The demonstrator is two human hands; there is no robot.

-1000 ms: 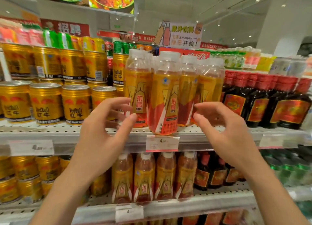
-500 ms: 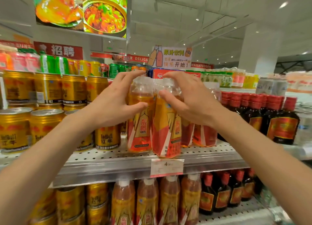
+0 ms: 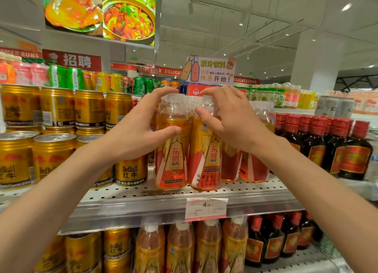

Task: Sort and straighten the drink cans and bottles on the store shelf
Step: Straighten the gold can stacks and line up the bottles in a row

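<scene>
Hands are up at the front of the shelf [image 3: 143,199], each on its own orange bottle. The left hand [image 3: 139,131] wraps the left bottle [image 3: 171,156] near its shoulder, thumb across the front of the label, fingers curled over the white cap; the fingers are spread and touching plastic, though whether they squeeze it I cannot tell. The right hand [image 3: 231,121] reaches over the right bottle [image 3: 206,160] just beside it, thumb against the neck, fingers draped over the cap and behind; again in contact, firmness unclear. Both bottles stand upright at the shelf's front edge, touching each other, the right one slightly nearer the lip. More of the same bottles stand behind and to the right of them. Gold cans [image 3: 55,156] are stacked in two tiers to the left, dark bottles [image 3: 356,149] with red caps to the right. A price tag [image 3: 206,208] reading 4 hangs on the rail under the right bottle.
</scene>
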